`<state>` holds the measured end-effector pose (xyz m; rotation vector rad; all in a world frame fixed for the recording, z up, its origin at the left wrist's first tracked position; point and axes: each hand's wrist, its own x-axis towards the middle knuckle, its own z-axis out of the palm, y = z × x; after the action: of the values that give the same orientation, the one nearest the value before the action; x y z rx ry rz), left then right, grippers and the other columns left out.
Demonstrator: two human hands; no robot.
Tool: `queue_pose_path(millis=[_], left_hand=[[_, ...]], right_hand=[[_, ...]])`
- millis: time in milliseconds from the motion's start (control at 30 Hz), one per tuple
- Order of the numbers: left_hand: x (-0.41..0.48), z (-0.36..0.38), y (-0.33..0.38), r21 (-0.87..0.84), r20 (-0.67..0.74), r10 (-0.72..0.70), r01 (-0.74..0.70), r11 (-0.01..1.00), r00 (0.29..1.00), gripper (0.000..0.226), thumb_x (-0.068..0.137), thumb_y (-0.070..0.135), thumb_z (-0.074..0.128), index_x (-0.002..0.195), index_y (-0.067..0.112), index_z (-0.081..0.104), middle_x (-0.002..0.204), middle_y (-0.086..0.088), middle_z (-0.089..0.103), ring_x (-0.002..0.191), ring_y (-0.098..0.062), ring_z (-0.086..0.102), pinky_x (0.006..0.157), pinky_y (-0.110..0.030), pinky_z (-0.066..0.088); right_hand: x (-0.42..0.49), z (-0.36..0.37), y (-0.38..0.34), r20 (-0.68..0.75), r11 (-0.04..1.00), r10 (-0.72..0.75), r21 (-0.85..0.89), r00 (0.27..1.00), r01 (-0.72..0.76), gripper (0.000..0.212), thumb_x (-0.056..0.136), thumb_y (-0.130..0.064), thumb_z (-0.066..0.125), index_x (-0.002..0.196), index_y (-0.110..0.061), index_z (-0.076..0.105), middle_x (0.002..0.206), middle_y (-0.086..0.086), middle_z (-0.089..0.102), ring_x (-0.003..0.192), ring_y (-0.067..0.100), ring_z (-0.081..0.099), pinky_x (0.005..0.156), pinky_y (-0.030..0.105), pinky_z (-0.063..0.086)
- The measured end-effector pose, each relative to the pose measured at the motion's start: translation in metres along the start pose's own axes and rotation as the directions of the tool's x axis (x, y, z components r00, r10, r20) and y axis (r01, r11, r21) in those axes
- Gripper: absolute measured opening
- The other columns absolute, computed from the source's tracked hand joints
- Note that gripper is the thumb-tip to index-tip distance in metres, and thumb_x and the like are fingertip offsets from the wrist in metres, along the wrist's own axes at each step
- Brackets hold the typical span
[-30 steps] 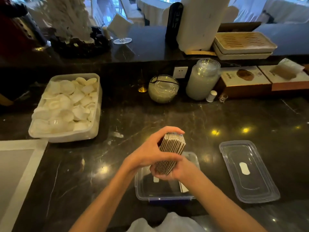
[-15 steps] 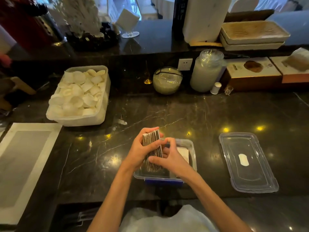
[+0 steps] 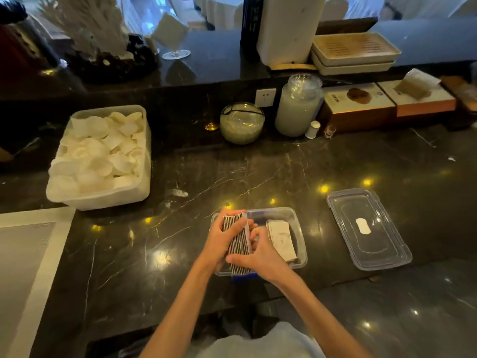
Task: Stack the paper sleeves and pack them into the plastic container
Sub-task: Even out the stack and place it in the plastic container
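The paper sleeves (image 3: pixel 237 244), gathered on edge as one stack, are clasped between both hands over the left half of the plastic container (image 3: pixel 300 236). The left hand (image 3: pixel 222 241) is curled around the stack's outer side; the right hand (image 3: pixel 260 257) is pressed against its inner side and near end. The stack's long axis runs away from the person, parallel to the container's walls. A second, smaller pile (image 3: pixel 281 240) is seen lying flat in the right half. One lid (image 3: pixel 369 228) is set apart on the worktop (image 3: pixel 154 254), to the right.
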<state>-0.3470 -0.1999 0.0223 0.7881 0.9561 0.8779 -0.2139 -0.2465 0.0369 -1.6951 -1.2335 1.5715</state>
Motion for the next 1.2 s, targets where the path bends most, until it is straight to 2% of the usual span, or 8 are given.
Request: queue_pose_path(millis=[333, 533, 633, 700, 867, 967, 1033, 1200], left_hand=[[0.003, -0.035, -0.007, 0.152, -0.023, 0.008, -0.005, 0.988, 1.000, 0.045, 0.073, 0.051, 0.075, 0.106, 0.022, 0.067, 0.104, -0.017, 0.072, 0.094, -0.034, 0.070, 0.090, -0.053, 0.057], [0.017, -0.048, 0.000, 0.187, 0.186, -0.143, 0.108, 0.976, 0.972, 0.042, 0.082, 0.057, 0.068, 0.113, 0.030, 0.066, 0.115, -0.011, 0.071, 0.106, -0.026, 0.068, 0.094, -0.045, 0.057], [0.025, -0.051, -0.009, 0.286, -0.002, -0.041, 0.040, 0.958, 0.999, 0.038, 0.094, 0.053, 0.053, 0.126, 0.034, 0.058, 0.132, -0.003, 0.061, 0.121, -0.019, 0.060, 0.098, -0.039, 0.051], [0.028, -0.049, -0.021, 0.304, -0.214, 0.042, 0.026, 0.952, 0.976, 0.042, 0.100, 0.030, 0.054, 0.141, 0.028, 0.046, 0.144, -0.002, 0.053, 0.130, -0.016, 0.053, 0.107, -0.040, 0.047], [0.021, -0.037, -0.045, 0.571, -0.205, 0.245, -0.087, 0.816, 0.947, 0.062, 0.092, -0.007, 0.050, 0.139, 0.034, 0.048, 0.142, 0.009, 0.053, 0.133, -0.010, 0.050, 0.107, -0.034, 0.049], [0.029, -0.048, -0.050, 0.776, -0.239, 0.332, -0.026, 0.630, 0.912, 0.072, 0.090, -0.006, 0.051, 0.149, 0.032, 0.037, 0.159, 0.010, 0.033, 0.150, -0.012, 0.025, 0.121, -0.036, 0.024], [0.034, -0.059, -0.055, 0.820, -0.249, 0.244, 0.070, 0.568, 0.937, 0.079, 0.091, -0.006, 0.051, 0.156, 0.028, 0.023, 0.165, 0.004, 0.019, 0.154, -0.018, 0.015, 0.122, -0.037, 0.019], [0.025, -0.073, -0.064, 0.633, -0.163, 0.057, 0.060, 0.772, 0.985, 0.096, 0.092, -0.006, 0.056, 0.158, 0.037, 0.001, 0.162, -0.007, 0.024, 0.141, -0.016, 0.036, 0.112, -0.041, 0.042]], right_hand=[[0.005, 0.048, 0.002, -0.098, 0.997, 0.057, 0.063, 0.994, -0.051, 0.078, 0.073, -0.030, 0.085, 0.125, -0.023, 0.027, 0.123, -0.003, 0.050, 0.116, 0.013, 0.057, 0.085, 0.026, 0.056], [0.008, 0.050, 0.012, -0.211, 0.997, 0.064, -0.037, 0.975, -0.073, 0.063, 0.074, -0.039, 0.082, 0.106, -0.027, 0.029, 0.114, -0.001, 0.053, 0.104, 0.011, 0.060, 0.077, 0.025, 0.057], [0.012, 0.029, 0.021, -0.315, 0.963, 0.063, -0.231, 0.947, -0.141, 0.062, 0.076, -0.039, 0.080, 0.100, -0.029, 0.025, 0.105, -0.009, 0.053, 0.090, 0.008, 0.061, 0.065, 0.022, 0.054], [0.020, 0.013, 0.026, -0.376, 0.918, 0.089, -0.329, 0.922, -0.222, 0.063, 0.079, -0.036, 0.078, 0.107, -0.028, 0.023, 0.109, -0.007, 0.056, 0.088, 0.010, 0.062, 0.066, 0.022, 0.053], [0.054, 0.021, 0.038, -0.432, 0.837, 0.126, -0.437, 0.893, -0.329, 0.082, 0.083, -0.028, 0.076, 0.135, -0.025, 0.013, 0.121, 0.006, 0.061, 0.105, 0.025, 0.065, 0.077, 0.030, 0.049], [0.074, 0.035, 0.043, -0.454, 0.800, 0.099, -0.493, 0.885, -0.342, 0.075, 0.082, -0.021, 0.076, 0.135, -0.016, 0.023, 0.118, 0.009, 0.064, 0.104, 0.027, 0.067, 0.083, 0.036, 0.056], [0.083, 0.040, 0.045, -0.475, 0.736, 0.066, -0.571, 0.878, -0.364, 0.064, 0.085, -0.019, 0.074, 0.131, -0.014, 0.030, 0.115, 0.010, 0.066, 0.102, 0.026, 0.068, 0.086, 0.037, 0.058], [0.091, 0.051, 0.052, -0.507, 0.601, 0.049, -0.673, 0.861, -0.431, 0.053, 0.094, -0.019, 0.062, 0.135, -0.010, 0.029, 0.119, 0.017, 0.063, 0.104, 0.028, 0.065, 0.087, 0.036, 0.057]])
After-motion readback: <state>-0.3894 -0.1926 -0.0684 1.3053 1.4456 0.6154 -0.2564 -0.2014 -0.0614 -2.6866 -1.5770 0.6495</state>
